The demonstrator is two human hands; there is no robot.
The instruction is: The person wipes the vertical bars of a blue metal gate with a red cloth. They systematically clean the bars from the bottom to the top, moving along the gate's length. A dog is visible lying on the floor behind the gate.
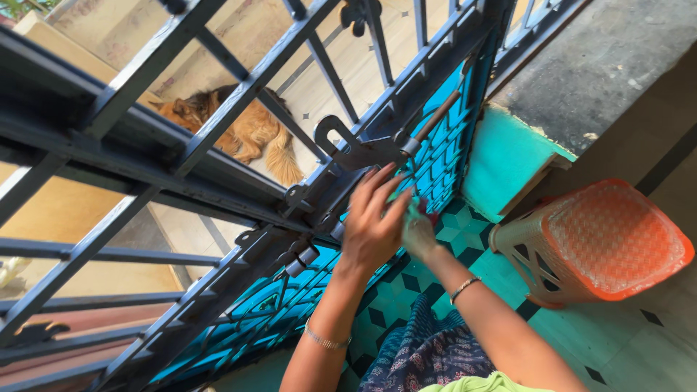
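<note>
Ironwork of a grey barred gate (218,109) is filling most of the view, its lower part backed by blue mesh. Beyond the bars a brown dog (239,127) is lying on the pale floor. An orange plastic stool (610,239) is standing on the green tiled floor (617,341), near the gate's foot. The grey slide latch (363,149) is sitting mid-gate; the left hand (370,221) is reaching just below it, fingers apart. The right hand (420,231), fingers together, is pinching something small and unclear.
</note>
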